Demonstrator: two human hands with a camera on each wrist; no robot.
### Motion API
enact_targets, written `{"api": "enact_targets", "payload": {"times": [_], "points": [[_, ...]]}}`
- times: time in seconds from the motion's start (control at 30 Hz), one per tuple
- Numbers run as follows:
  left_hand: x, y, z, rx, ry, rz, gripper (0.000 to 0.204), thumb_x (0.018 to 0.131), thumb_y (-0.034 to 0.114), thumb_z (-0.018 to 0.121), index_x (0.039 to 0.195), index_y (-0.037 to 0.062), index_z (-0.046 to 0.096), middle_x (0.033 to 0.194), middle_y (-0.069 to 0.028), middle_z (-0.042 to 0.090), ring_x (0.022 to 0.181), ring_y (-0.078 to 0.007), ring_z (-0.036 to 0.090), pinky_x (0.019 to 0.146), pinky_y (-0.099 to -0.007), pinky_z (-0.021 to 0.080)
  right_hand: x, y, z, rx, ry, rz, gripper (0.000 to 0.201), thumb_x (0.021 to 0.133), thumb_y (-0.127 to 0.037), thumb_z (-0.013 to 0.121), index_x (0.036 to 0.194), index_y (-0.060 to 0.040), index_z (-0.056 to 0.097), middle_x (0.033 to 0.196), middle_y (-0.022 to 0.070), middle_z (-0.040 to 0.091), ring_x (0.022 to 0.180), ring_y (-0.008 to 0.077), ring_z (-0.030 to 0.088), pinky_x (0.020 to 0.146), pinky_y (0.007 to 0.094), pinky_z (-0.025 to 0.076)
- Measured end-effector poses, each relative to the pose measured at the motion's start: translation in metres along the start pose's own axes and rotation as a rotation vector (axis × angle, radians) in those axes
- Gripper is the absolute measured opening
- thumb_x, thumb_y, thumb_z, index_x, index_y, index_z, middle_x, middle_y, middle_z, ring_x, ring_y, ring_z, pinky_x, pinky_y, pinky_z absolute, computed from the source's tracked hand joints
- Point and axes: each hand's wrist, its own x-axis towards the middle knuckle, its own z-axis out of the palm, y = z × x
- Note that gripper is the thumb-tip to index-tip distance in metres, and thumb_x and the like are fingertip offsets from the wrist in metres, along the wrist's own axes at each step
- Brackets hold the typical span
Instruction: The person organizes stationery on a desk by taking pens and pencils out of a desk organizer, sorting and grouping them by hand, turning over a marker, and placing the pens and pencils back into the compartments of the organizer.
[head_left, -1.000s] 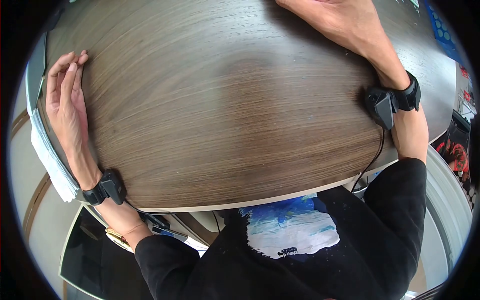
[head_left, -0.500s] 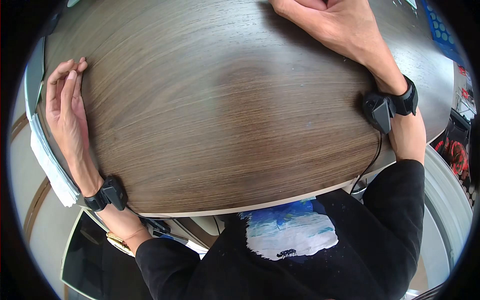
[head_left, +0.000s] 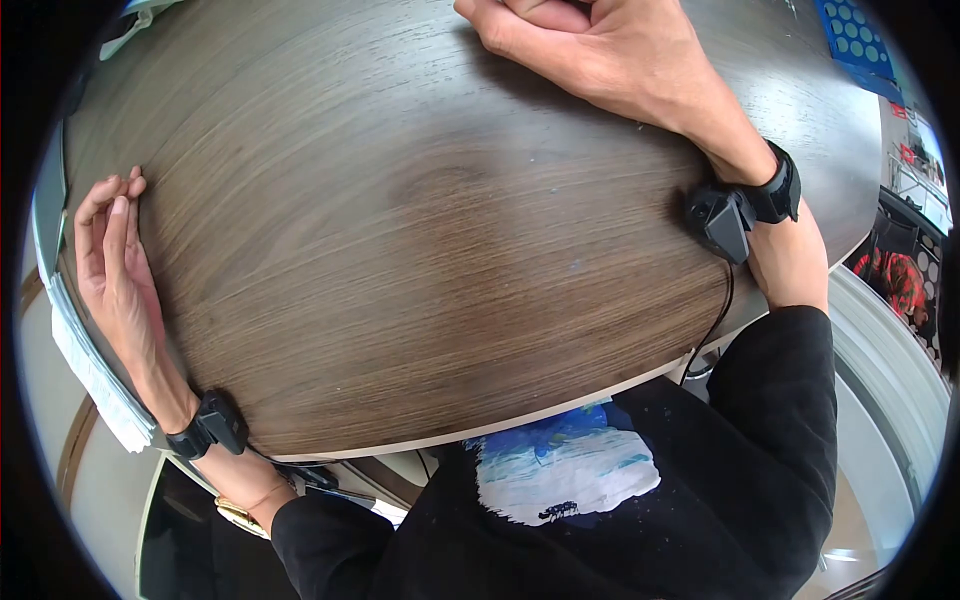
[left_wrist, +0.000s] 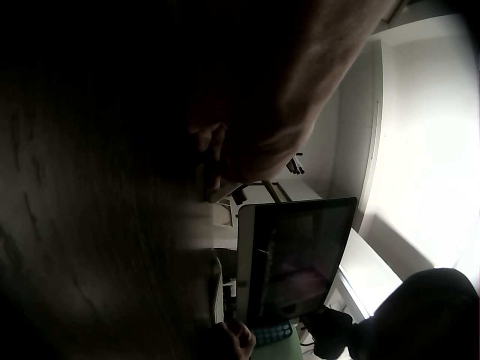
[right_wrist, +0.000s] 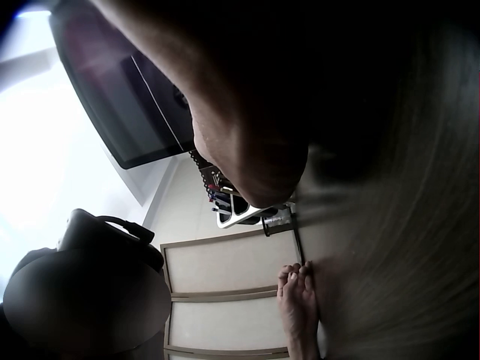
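My left hand [head_left: 118, 260] rests on its side along the left edge of the brown wooden table [head_left: 330, 250]. Its fingers are loosely bent, the thumb close against them, and nothing is held. At the far side of the table lies my right hand [head_left: 610, 55], partly cut off by the top of the head view. Its thumb points left and its fingers curl loosely under, with no object showing in them. In the right wrist view the right hand [right_wrist: 247, 150] is mostly in shadow, and the left hand [right_wrist: 298, 304] appears small beyond it.
White papers [head_left: 95, 370] stand along the table's left side. A blue perforated basket [head_left: 860, 40] is at the far right corner. The left wrist view shows a monitor [left_wrist: 300, 255] and keyboard [left_wrist: 271, 334]; the right wrist view shows a pen holder [right_wrist: 232, 210]. A cable [head_left: 725, 310] trails from the right wrist camera.
The head view has shifted, so the table and both hands sit further left, the left hand also lower. More of the right hand shows. Both hands keep about the same pose.
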Motion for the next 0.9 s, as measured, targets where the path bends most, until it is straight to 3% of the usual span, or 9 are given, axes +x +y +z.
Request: {"api": "enact_targets", "payload": {"times": [0.33,0.43,0.53,0.6,0.63,0.67,0.73,0.8,0.9], "points": [[0.005,-0.011,-0.008,0.011,-0.047,0.058,0.029,0.113,0.009,0.058,0.139,-0.0036,0.063,0.138,-0.0179,0.066,0.135,-0.0265,0.065,0.129,-0.0384,0.044,0.003,0.013,0.005,0.044,0.054,-0.087,0.047,0.095,-0.001,0.068,0.069,-0.007,0.029,0.058,0.0,0.027,0.058,0.0078,0.028,0.051,0.0336,0.03],[0.006,-0.012,-0.008,0.05,-0.078,0.046,0.034,0.115,0.01,0.055,0.145,-0.0056,0.056,0.144,-0.0211,0.062,0.144,-0.0295,0.059,0.133,-0.0397,0.039,0.0,0.003,0.001,0.072,0.052,-0.066,0.048,0.096,-0.002,0.068,0.069,-0.0075,0.029,0.059,-0.0014,0.028,0.059,0.0073,0.027,0.052,0.0332,0.029],[0.006,-0.012,-0.007,-0.005,-0.076,0.059,0.029,0.113,0.008,0.058,0.139,-0.0029,0.063,0.138,-0.0175,0.067,0.135,-0.0258,0.065,0.128,-0.037,0.045,0.002,0.003,0.0,0.144,0.036,0.046,0.05,0.098,-0.003,0.068,0.068,-0.0106,0.029,0.06,-0.0045,0.029,0.059,0.0059,0.027,0.053,0.0309,0.028],[0.006,-0.013,-0.008,0.014,-0.065,0.055,0.029,0.113,0.008,0.057,0.139,-0.0031,0.063,0.137,-0.0173,0.067,0.136,-0.0256,0.065,0.128,-0.0368,0.044,0.004,0.008,-0.002,0.433,0.178,0.178,0.051,0.1,-0.004,0.069,0.069,-0.0153,0.031,0.062,-0.0068,0.03,0.061,0.0034,0.026,0.054,0.0277,0.025],[0.006,-0.013,-0.009,0.008,-0.069,0.065,0.029,0.113,0.008,0.057,0.139,-0.0031,0.063,0.137,-0.0173,0.067,0.136,-0.0256,0.065,0.128,-0.0368,0.044,0.005,0.016,-0.007,0.542,0.202,0.148,0.049,0.103,-0.007,0.07,0.069,-0.0183,0.035,0.062,-0.0073,0.033,0.058,0.003,0.028,0.053,0.0261,0.024],[0.006,-0.013,-0.01,0.011,-0.072,0.064,0.029,0.114,0.008,0.057,0.139,-0.003,0.063,0.136,-0.017,0.067,0.136,-0.0254,0.065,0.128,-0.0368,0.044,0.007,0.021,-0.012,0.529,0.205,0.146,0.049,0.103,-0.007,0.07,0.069,-0.0183,0.035,0.062,-0.0073,0.033,0.058,0.003,0.028,0.053,0.0261,0.024],[0.006,-0.015,-0.01,0.004,-0.075,0.069,0.029,0.114,0.008,0.057,0.139,-0.0029,0.063,0.136,-0.0167,0.068,0.135,-0.0252,0.065,0.128,-0.0367,0.044,0.009,0.026,-0.021,0.972,0.127,0.118,0.046,0.104,-0.011,0.068,0.07,-0.0184,0.039,0.063,-0.0072,0.036,0.054,0.0051,0.028,0.051,0.0265,0.025],[0.006,-0.017,-0.013,0.011,-0.064,0.05,0.028,0.114,0.008,0.057,0.139,-0.0019,0.063,0.135,-0.0157,0.068,0.134,-0.0244,0.066,0.128,-0.0374,0.044,0.008,0.022,-0.031,0.998,0.145,0.171,0.045,0.106,-0.013,0.064,0.07,-0.0178,0.039,0.062,-0.0063,0.034,0.052,0.0088,0.028,0.051,0.0275,0.026],[0.006,-0.022,-0.022,-0.005,-0.08,0.058,0.027,0.114,0.008,0.057,0.138,-0.0008,0.064,0.133,-0.0145,0.069,0.132,-0.0234,0.066,0.128,-0.038,0.044,0.017,0.046,-0.034,1.736,0.2,0.278,0.043,0.107,-0.012,0.056,0.069,-0.0161,0.036,0.061,-0.003,0.026,0.054,0.012,0.027,0.052,0.0289,0.027]]}}
